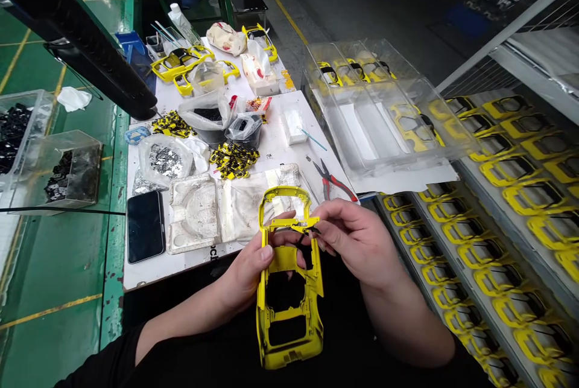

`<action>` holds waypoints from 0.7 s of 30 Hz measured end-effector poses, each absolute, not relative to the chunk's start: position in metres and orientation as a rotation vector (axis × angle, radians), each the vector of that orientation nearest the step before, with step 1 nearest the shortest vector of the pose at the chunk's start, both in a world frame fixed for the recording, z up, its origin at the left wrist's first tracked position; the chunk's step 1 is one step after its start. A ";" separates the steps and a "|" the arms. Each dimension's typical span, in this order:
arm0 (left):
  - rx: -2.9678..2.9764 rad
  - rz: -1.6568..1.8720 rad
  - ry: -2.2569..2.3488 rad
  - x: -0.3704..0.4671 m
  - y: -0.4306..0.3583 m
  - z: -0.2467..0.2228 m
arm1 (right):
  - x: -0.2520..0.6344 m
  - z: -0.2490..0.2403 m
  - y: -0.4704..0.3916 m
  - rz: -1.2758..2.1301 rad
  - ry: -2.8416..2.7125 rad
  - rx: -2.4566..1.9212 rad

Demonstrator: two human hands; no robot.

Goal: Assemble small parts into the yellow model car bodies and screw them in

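Observation:
My left hand (pixel 253 261) is closed around the left side of a yellow plastic housing (pixel 289 349), a hollow frame with large openings and a looped top end. It is held upright above my lap. My right hand (pixel 357 240) pinches a small yellow-and-black plastic piece (pixel 308 226) at the housing's crossbar, below the loop. Fingertips hide part of this piece, so I cannot tell how far it is seated. Behind the housing lies a worn white padded fixture (pixel 194 213) on the white table (pixel 149 276).
Red-handled pliers (pixel 332 183) and a phone (pixel 145 228) lie on the table. Farther back are a pile of yellow-and-black pieces (pixel 233 160), a bag of metal parts (pixel 165 159) and tissues (pixel 260 74). Clear trays (pixel 384 152) and racked yellow housings (pixel 520 189) stand right.

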State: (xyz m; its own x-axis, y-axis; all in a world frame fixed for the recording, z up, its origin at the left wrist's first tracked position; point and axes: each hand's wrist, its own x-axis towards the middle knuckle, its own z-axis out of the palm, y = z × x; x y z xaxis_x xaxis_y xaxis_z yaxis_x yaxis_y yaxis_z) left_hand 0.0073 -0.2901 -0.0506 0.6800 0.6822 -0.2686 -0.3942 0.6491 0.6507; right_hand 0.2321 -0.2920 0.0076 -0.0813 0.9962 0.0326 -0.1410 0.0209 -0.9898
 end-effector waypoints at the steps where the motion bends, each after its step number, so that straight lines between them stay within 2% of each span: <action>1: 0.585 0.653 0.525 0.008 -0.291 -0.051 | 0.234 0.009 -0.290 1.256 -1.280 -1.083; 5: 0.556 0.762 0.528 0.011 -0.288 -0.049 | 0.244 0.020 -0.277 0.780 -1.838 -1.175; 8: 0.480 0.815 0.555 0.012 -0.282 -0.045 | 0.245 0.030 -0.267 0.523 -2.041 -1.081; 13: 0.421 0.804 0.573 0.009 -0.275 -0.037 | 0.233 0.039 -0.252 0.412 -2.150 -1.002; 21: 0.369 0.831 0.574 0.005 -0.271 -0.034 | 0.214 0.028 -0.245 0.332 -2.261 -0.993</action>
State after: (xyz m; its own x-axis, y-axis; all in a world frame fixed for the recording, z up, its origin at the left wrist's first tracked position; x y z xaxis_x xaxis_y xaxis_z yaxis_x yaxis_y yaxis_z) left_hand 0.0047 -0.2713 -0.0340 0.5369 0.7762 -0.3306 -0.5842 0.6247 0.5182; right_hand 0.2144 -0.2453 0.0279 -0.5105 0.7305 0.4537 0.5690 0.6825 -0.4587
